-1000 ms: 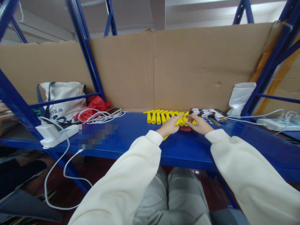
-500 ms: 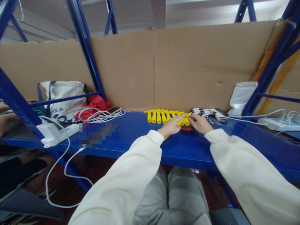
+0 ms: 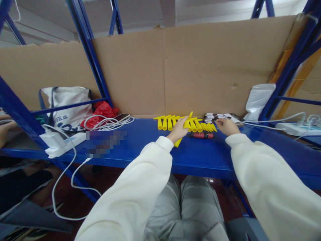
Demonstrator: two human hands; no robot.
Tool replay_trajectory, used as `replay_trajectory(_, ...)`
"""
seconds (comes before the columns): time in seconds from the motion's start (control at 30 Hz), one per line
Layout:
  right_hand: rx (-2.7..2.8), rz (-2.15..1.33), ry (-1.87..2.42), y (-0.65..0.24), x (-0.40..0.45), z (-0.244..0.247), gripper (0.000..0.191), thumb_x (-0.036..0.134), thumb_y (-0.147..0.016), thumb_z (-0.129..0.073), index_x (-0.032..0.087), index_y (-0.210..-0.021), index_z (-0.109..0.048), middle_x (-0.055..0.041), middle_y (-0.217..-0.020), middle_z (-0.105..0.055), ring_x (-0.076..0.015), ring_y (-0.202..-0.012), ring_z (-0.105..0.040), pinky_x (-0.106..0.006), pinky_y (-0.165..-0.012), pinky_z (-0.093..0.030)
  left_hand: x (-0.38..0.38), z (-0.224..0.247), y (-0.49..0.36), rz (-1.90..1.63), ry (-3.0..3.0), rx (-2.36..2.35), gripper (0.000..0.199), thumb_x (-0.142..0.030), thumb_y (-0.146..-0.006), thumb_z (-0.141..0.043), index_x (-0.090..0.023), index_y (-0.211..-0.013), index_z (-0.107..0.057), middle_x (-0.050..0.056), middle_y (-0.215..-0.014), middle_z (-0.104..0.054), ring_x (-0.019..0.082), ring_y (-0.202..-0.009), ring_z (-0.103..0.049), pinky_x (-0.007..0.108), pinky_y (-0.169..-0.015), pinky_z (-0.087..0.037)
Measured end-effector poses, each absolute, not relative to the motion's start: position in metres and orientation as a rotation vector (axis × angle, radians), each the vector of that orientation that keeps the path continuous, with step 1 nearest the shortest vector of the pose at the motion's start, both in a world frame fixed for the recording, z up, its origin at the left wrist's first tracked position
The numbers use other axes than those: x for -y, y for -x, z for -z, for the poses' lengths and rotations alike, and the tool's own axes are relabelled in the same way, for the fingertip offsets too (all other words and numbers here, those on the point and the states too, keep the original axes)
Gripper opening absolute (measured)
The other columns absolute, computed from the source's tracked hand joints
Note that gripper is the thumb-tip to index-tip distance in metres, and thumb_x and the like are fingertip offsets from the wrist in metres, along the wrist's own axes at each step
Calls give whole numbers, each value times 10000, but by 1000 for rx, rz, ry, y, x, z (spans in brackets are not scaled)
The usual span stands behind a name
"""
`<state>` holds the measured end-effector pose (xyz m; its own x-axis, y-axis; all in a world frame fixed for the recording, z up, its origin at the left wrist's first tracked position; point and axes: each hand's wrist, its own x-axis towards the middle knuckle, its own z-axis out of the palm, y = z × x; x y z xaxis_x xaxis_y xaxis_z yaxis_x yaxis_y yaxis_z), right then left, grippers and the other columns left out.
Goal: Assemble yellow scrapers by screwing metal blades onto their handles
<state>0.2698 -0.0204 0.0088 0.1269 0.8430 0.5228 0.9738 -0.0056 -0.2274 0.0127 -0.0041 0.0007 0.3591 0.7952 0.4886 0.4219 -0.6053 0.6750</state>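
Left hand gripping yellow piece; right hand, its grip unclear, shifted beside black-and-white strips

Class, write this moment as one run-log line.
left hand: holding yellow piece; right hand: near black-and-white items, grip unclear; red-and-black tool: on blue table; small yellow pieces: behind tool

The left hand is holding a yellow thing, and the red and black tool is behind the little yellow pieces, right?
Not quite: the head view shows the red and black tool in front of the little yellow pieces, not behind. The left hand is holding a yellow thing.
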Motion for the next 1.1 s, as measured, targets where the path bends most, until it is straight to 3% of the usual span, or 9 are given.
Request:
replay_trajectory(0.1, 1607, 282, 2165, -294, 23, -9, 276, 234, -851, -488, 165, -914, -747, -164, -957, -726, -279, -914, -677, -335, -745, -495, 7, -3, -11, -1089, -2019, -1132, 793, -39, -756, -501, -208, -1518, -357, 149, -1511, -445, 229, -972, -695, 368, -854, -586)
replay_trajectory(0.23, 1495, 214, 2328, -308, 24, -5, 231, 209, -791, -550, 174, -884, -759, -163, -993, -720, -290, -952, -678, -360, -766, -519, 9, -4, -10, -1026, -1927, -1182, 837, -40, -771, -490, -253, -1551, -274, 158, -1510, -440, 163, -729, -711, 302, -676, -595)
replay_trajectory(0.37, 1581, 244, 2327, -307, 18, 1, 214, 182, -740, -572, 150, -846, -755, -204, -950, -718, -339, -949, -688, -423, -759, -540, 8, -3, -12, -1023, -1908, -1158, 825, -35, -765, -495, -231, -1540, -295, 164, -1495, -455, 158, -729, -705, 280, -641, -588)
replay_trajectory(0.7, 1722, 313, 2353, -297, 14, 4, 318, 151, -835, -506, 50, -1045, -722, -304, -1034, -688, -361, -1029, -675, -438, -821, -515, 15, -18, -22, -1018, -1721, -1037, 806, -113, -763, -537, -283, -1513, -293, 143, -1430, -525, 140, -654, -682, 277, -556, -569)
replay_trajectory(0.93, 1492, 270, 2321, -302, 9, 1, 310, 219, -827, -512, 92, -1013, -724, -260, -1020, -706, -353, -984, -684, -452, -804, -520, 28, -42, -62, -917, -1571, -875, 725, -89, -755, -539, -229, -1446, -369, 105, -1209, -646, 84, -549, -615, 204, -482, -493)
replay_trajectory(1.1, 1185, 191, 2122, -309, 19, -11, 371, 280, -858, -459, 88, -1081, -684, -250, -1085, -689, -364, -1058, -645, -449, -865, -488, 32, -46, -107, -827, -1435, -860, 660, -71, -766, -547, -210, -1399, -423, 67, -1048, -683, 71, -497, -568, 198, -479, -478)
